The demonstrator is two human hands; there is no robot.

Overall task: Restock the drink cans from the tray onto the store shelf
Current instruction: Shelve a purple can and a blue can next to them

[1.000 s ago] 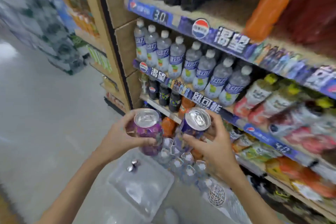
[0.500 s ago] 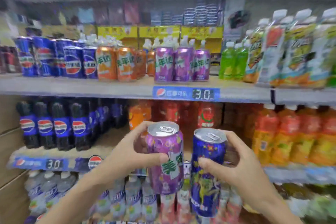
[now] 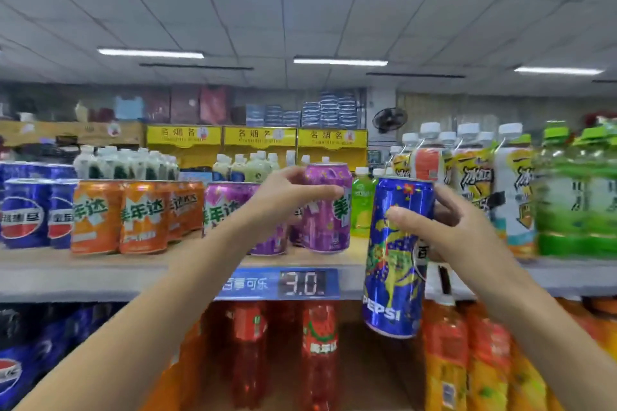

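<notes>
My left hand (image 3: pixel 287 197) grips a purple can (image 3: pixel 329 220) near its top; the can stands upright on the top shelf (image 3: pixel 83 274), to the right of other purple cans (image 3: pixel 227 210). My right hand (image 3: pixel 457 230) holds a tall blue Pepsi can (image 3: pixel 395 264) in the air in front of the shelf edge, slightly tilted, to the right of the purple can. The tray is out of view.
The shelf also carries orange cans (image 3: pixel 133 217) and blue Pepsi cans (image 3: pixel 26 213) to the left, green bottles (image 3: pixel 362 207) behind, and tea bottles (image 3: pixel 484 190) to the right. A blue price tag (image 3: pixel 277 284) marks the shelf edge. Red and orange bottles (image 3: pixel 317 350) fill the shelf below.
The view rose from the lower shelves to the top shelf. My left hand carried the purple can up and forward onto that shelf. My right hand lifted the blue can alongside.
</notes>
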